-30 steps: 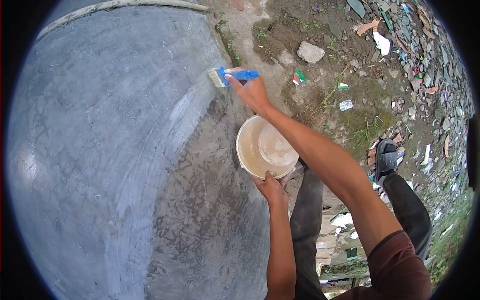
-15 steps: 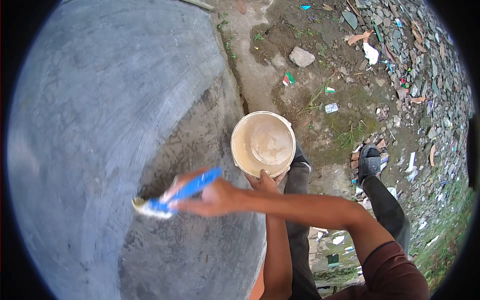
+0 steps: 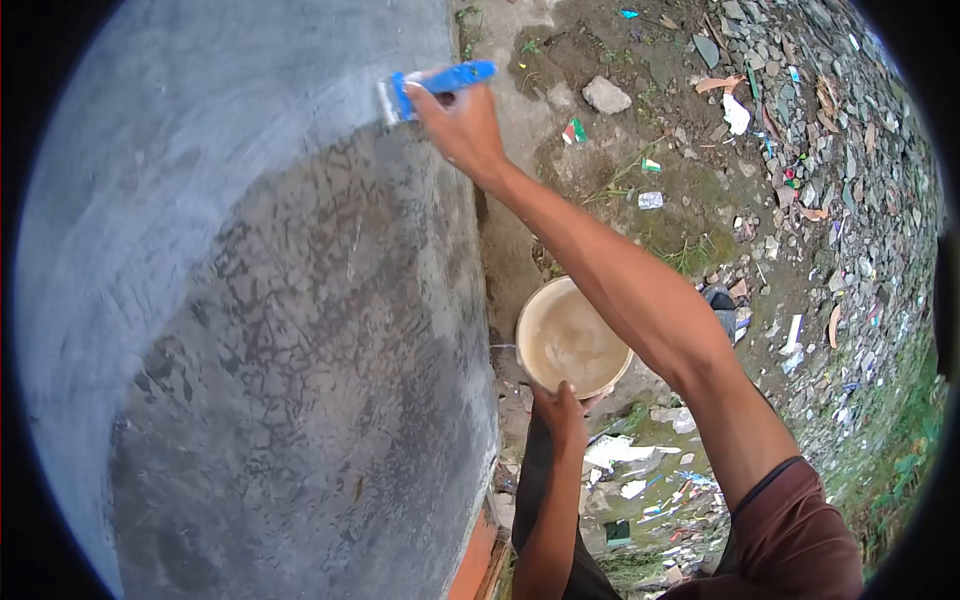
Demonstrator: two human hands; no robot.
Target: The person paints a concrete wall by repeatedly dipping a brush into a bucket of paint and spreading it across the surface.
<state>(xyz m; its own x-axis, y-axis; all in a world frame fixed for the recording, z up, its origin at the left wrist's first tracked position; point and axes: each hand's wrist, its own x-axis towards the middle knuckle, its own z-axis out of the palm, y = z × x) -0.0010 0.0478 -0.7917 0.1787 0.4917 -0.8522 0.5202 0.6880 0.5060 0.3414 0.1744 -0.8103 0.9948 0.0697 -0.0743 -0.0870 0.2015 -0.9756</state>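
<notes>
A blue-handled brush point(image 3: 403, 98) is in my right hand point(image 3: 463, 125), its pale bristles against the grey cement wall point(image 3: 330, 290) near the wall's upper right edge. Lower down, my left hand point(image 3: 566, 408) grips the rim of a cream round bucket point(image 3: 575, 345), thumb over the edge and fingers beneath. Thin, pale, murky liquid shows inside the bucket, which my right forearm partly overlaps. Around the brush the wall has a lighter blue-grey coat, with a darker, mottled patch below it.
Rough ground with a stone point(image 3: 606, 95), litter and weeds lies right of the wall. Gravel point(image 3: 850, 200) spreads along the far right. An orange surface point(image 3: 474, 560) shows at the wall's lower edge. My foot is partly hidden behind my right arm.
My right hand has carried the brush up and right along the wall. The bucket and my left hand are lower and further right, and the view has shifted, showing more of the dark patch.
</notes>
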